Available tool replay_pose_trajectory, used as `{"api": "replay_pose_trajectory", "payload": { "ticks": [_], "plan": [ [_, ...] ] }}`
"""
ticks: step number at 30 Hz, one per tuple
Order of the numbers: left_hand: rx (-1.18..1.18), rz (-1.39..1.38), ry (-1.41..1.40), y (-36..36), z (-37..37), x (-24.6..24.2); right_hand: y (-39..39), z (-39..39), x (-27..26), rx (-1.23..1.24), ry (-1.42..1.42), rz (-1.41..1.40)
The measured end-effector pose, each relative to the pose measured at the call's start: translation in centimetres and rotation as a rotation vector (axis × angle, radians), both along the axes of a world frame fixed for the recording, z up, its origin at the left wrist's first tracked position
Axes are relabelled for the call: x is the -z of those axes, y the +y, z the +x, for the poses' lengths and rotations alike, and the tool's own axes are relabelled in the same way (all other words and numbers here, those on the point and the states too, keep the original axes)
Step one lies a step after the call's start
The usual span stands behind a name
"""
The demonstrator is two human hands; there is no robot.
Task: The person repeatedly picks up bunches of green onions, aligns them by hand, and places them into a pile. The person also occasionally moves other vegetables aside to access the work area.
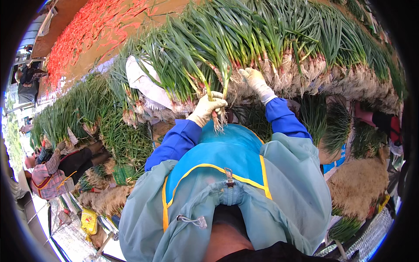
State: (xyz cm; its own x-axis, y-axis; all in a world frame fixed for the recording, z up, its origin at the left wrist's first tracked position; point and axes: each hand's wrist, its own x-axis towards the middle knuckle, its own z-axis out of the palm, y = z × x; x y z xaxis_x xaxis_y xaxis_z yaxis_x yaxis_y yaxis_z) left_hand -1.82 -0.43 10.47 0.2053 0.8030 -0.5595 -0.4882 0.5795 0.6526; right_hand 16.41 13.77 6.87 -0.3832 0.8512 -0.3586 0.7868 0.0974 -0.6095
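My gloved left hand point(208, 106) is closed around a few green onion stalks point(225, 77), their pale roots hanging below the fingers over my blue apron point(226, 144). To the right, my gloved right hand point(253, 78) touches the root ends of the long row of green onions point(262, 36) in front of me. Its fingers are bent and partly among the roots; whether they grip a stalk is unclear. A white cloth sack point(144, 77) lies under the onions at the left end of the row.
A person in a checked shirt point(49, 181) sits at the left beside more piled green onions point(75, 104). Red strips point(78, 42) lie scattered on brown ground at the upper left. Heaps of onions with roots outward point(360, 183) stand at the lower right. Another person's arm point(363, 114) shows at the right.
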Motion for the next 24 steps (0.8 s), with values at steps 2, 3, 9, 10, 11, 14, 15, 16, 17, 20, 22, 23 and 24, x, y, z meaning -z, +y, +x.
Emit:
{"api": "replay_pose_trajectory", "payload": {
  "ticks": [2, 3, 9, 10, 11, 14, 15, 16, 17, 20, 22, 23, 24],
  "plan": [
    [0.070, 0.004, 0.061, -0.5, 0.6, 0.3, -0.3, -0.1, 1.5, 0.122, 0.380, -0.329],
    [0.111, 0.001, 0.117, -0.5, 0.8, 0.5, -1.0, -0.5, 2.2, 0.172, 0.576, -0.360],
    [-0.020, -0.169, 0.335, -0.4, 2.8, 2.1, -6.2, -5.0, 2.4, 0.778, 0.943, -0.195],
    [-0.038, -0.178, 0.356, -0.4, 3.1, 2.2, -6.9, -4.9, 2.1, 0.871, 0.969, -0.293],
    [-0.048, -0.183, 0.364, -0.4, 3.4, 2.1, -7.2, -4.6, 1.8, 0.920, 1.059, -0.358],
    [-0.099, -0.192, 0.347, -0.3, 3.9, 1.5, -7.8, -3.4, 1.7, 0.652, 0.997, -0.506],
    [-0.107, -0.211, 0.338, -0.2, 4.1, 1.1, -7.9, -2.7, 1.8, 0.707, 1.356, -0.873],
    [-0.096, -0.186, 0.367, -0.1, 4.2, 0.6, -8.0, -2.5, 1.8, 0.800, 1.519, -1.078],
    [-0.067, -0.143, 0.347, 0.1, 4.3, 0.2, -8.0, -1.9, 1.8, 0.903, 1.748, -1.256],
    [-0.064, -0.060, 0.322, 0.5, 4.4, -0.7, -7.5, -0.5, 0.3, 0.681, 2.161, -1.401],
    [-0.119, -0.087, 0.336, 0.6, 3.9, -0.8, -6.8, 0.9, -1.9, 0.726, 2.161, -1.419],
    [-0.156, -0.068, 0.333, 0.6, 3.5, -0.6, -5.9, 1.6, -3.2, 0.603, 2.305, -1.354],
    [-0.204, -0.154, 0.272, 0.4, 2.7, -0.4, -5.0, 2.6, -4.4, 0.410, 2.436, -1.239]
  ]
}}
